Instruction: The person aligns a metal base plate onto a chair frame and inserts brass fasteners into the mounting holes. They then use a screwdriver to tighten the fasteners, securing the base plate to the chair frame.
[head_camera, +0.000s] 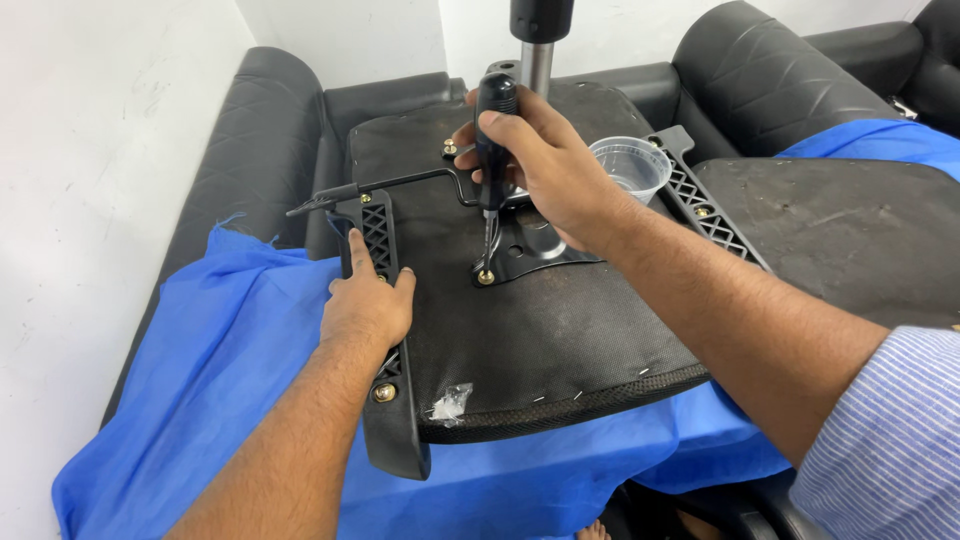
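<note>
An upturned black office-chair seat (560, 340) lies on a blue cloth (240, 340). My right hand (545, 165) grips a black-handled screwdriver (493, 130) held upright, its tip on a brass screw (485, 277) in the metal mounting plate (535, 245). My left hand (368, 305) presses down on the black armrest bracket (385, 400) at the seat's left edge. A chrome gas-lift post (537, 55) rises from the plate behind my right hand.
A clear plastic cup (630, 165) sits on the seat to the right of my hand. A bent black lever (390, 185) sticks out to the left. A second seat panel (850, 230) lies at right on a black quilted sofa (760, 80). A white wall (90, 200) stands at left.
</note>
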